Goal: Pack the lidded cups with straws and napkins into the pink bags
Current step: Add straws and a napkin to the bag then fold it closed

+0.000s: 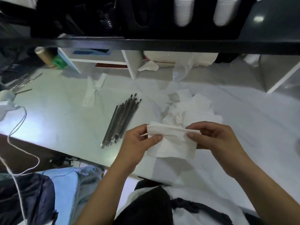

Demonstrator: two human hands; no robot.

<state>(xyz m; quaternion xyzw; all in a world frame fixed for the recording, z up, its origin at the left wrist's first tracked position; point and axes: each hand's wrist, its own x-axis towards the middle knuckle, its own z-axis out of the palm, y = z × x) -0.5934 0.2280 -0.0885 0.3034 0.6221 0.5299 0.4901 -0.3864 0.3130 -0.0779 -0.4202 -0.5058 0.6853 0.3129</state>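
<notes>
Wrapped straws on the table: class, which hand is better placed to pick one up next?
Probably the left hand. It lies right beside the wrapped straws, while the right hand is farther off. Both now pinch the napkin.

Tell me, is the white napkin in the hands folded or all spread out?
Partly folded. The napkin has its top edge doubled over, pinched by the left hand and right hand.

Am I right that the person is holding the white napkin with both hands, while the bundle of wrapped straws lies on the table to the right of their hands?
Not quite. In the head view both the left hand and the right hand do pinch the white napkin, but the bundle of wrapped straws lies on the table to the left of the hands, not the right.
</notes>
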